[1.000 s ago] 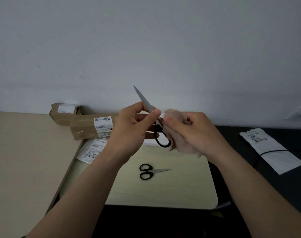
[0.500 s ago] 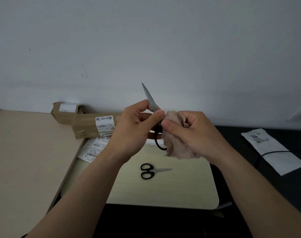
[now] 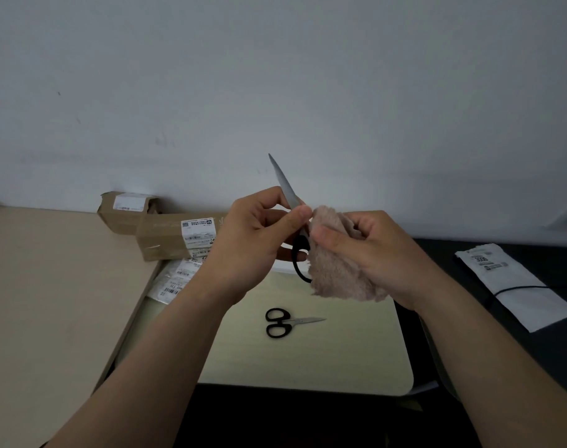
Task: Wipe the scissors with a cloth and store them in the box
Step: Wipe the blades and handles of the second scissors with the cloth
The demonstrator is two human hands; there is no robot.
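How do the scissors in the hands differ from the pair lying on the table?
The held scissors point up in the left hand, cloth against them; the table scissors lie flat on the pale table, tips pointing right. The held scissors look longer than the table scissors. Both have black handles.

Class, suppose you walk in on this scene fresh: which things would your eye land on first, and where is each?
First, the raised scissors at centre, blade pointing up, gripped by the left hand while the right hand holds a pinkish cloth against their black handle. Next, a second pair of scissors lying shut on the small table below, and cardboard boxes at the back left.
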